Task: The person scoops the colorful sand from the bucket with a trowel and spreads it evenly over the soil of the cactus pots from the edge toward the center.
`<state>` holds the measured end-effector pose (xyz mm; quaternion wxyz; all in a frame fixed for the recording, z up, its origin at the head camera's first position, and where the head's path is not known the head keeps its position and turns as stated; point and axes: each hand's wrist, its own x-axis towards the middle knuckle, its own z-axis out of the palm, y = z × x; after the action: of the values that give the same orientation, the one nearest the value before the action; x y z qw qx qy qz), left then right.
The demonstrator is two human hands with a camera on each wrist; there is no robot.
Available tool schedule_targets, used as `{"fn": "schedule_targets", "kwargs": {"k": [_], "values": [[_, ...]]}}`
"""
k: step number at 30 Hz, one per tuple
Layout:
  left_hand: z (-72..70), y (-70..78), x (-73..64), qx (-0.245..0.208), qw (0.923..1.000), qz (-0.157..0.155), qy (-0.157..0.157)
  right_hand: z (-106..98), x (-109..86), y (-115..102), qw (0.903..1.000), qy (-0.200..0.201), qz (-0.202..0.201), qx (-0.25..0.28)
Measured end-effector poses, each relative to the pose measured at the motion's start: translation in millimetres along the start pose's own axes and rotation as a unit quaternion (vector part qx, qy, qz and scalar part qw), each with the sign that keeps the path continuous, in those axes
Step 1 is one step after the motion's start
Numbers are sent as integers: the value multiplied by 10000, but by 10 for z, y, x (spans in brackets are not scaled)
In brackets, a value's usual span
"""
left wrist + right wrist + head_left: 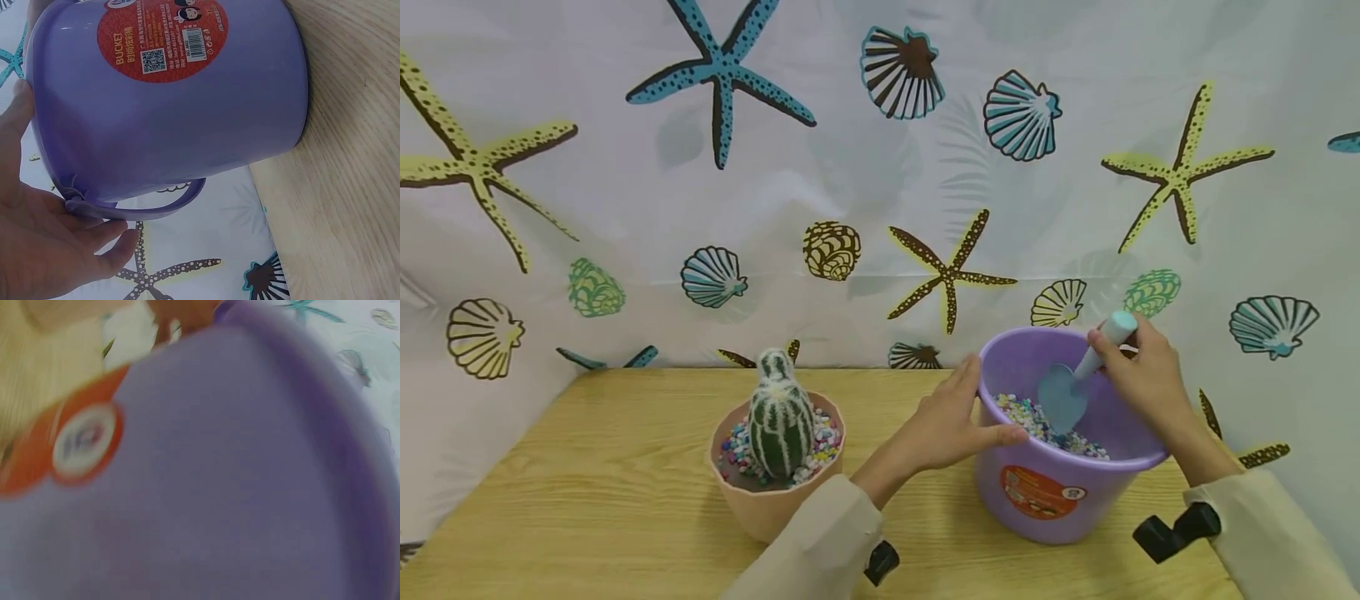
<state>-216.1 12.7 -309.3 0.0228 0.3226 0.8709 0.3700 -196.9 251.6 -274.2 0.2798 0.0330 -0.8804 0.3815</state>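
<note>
Purple bucket point(169, 134), red label point(132, 30): "BUCKET" in yellow capitals, a line of Chinese characters alongside; QR code point(153, 61) and barcode point(194, 45) on same label; small print too fine to transcribe; white disc point(87, 442), right wrist view: lettering blurred.

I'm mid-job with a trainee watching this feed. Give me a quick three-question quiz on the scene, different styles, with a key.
1. Multiple choice: what does the right hand hold, its blade inside the purple bucket?
(a) a brush
(b) a small trowel
(c) a cup
2. True or false: in the head view, the cactus stands to the right of the bucket.
3. Fill in: the left hand touches the bucket's ____ with its thumb.

Key:
1. (b)
2. False; the cactus stands to the left, in a peach pot.
3. rim
</note>
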Motion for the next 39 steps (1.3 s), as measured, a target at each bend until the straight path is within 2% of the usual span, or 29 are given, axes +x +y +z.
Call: {"fn": "schedule_targets", "kwargs": {"k": [2, 4, 7, 12, 16, 19, 23, 27, 31, 33, 39], "values": [[-1, 6, -1, -36, 10000, 15, 8, -10, 2, 23, 9985, -79, -214, -494], [3, 9, -4, -15, 10000, 9, 24, -3, 1, 37, 9963, -292, -315, -749], [10, 10, -6, 63, 10000, -10, 25, 20, -1, 28, 9948, -561, -173, -836], [26, 17, 0, 231, 9997, -44, 8, 81, 1, -43, 9987, -417, 309, -1], [45, 21, 4, 345, 9994, -43, 8, 93, -1, -71, 9938, -181, 604, 912], [55, 18, 4, 346, 9994, -47, 23, 71, 5, -63, 9780, -116, 818, 1915], [59, 10, 4, 356, 9993, -65, 48, 48, 13, -36, 9423, -330, 1154, 3127], [58, 4, 3, 393, 9992, -81, 42, 4, 5, -1, 9141, -536, 1594, 3689], [70, -6, 12, 423, 9991, -54, 64, -49, -8, 44, 8866, -545, 2000, 4134], [80, -8, 15, 474, 9988, -37, 65, -69, -18, 65, 8809, -527, 2106, 4206], [65, 0, 2, 601, 9982, -74, 43, -85, -5, 81, 8752, -493, 2344, 4204]]}}
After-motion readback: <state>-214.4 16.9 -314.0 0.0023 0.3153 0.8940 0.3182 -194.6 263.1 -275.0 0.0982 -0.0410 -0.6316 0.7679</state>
